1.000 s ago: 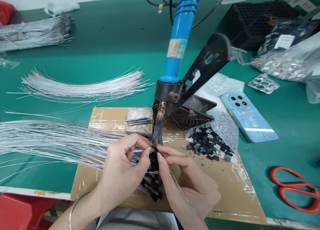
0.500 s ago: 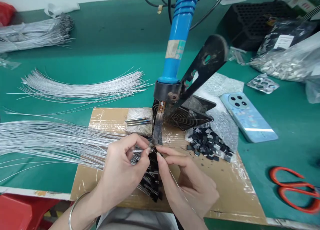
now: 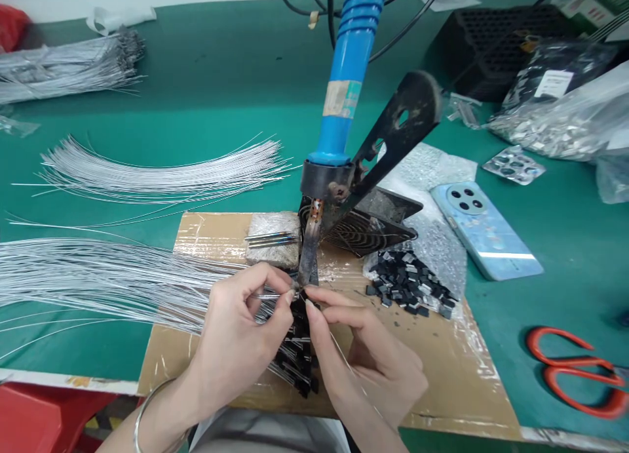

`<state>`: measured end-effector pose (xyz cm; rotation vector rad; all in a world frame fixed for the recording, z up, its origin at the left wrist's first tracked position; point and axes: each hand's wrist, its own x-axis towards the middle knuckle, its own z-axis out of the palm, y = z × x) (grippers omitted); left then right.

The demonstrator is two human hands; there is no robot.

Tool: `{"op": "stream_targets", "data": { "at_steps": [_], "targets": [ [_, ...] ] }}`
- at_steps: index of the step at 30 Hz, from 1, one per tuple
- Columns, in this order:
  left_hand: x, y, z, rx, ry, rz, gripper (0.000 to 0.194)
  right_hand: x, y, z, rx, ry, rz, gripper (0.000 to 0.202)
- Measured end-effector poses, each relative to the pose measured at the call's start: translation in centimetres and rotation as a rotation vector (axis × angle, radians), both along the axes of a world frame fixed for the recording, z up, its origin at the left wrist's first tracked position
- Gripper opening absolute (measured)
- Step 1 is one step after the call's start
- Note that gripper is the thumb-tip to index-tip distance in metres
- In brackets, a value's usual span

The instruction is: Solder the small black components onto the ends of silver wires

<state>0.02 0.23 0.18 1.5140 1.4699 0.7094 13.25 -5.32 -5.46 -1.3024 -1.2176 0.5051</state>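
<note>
A soldering iron (image 3: 339, 105) with a blue handle points down, held in a black metal stand (image 3: 396, 125). At its tip, my left hand (image 3: 240, 338) pinches a thin grey wire between thumb and fingers. My right hand (image 3: 371, 358), closed in a pinch just right of the tip, holds a thin strand of solder wire (image 3: 361, 386) that trails down over the palm. The exact contact point is hidden by fingertips. Below the tip lie several wires with black ends (image 3: 295, 368). A long bundle of grey wires (image 3: 113, 276) stretches left from under my left hand.
Cardboard (image 3: 442, 374) covers the front of the green table. Small black pieces (image 3: 410, 282) lie on bubble wrap beside a blue phone (image 3: 486, 230). Red-handled scissors (image 3: 580, 374) rest at right. Another wire bundle (image 3: 167, 174) and plastic bags (image 3: 545, 132) are farther back.
The view has shifted very slightly. Both hands stay at the iron's tip, still pinching the wire and the solder wire, with hardly any movement.
</note>
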Motion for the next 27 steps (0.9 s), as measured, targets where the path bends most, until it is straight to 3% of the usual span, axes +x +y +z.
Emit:
{"op": "stream_targets", "data": {
  "at_steps": [27],
  "targets": [
    [0.11,0.06,0.13,0.016,0.001,-0.005,0.014,0.00,-0.03,0.00,0.023,-0.004,0.001,0.024]
  ]
}}
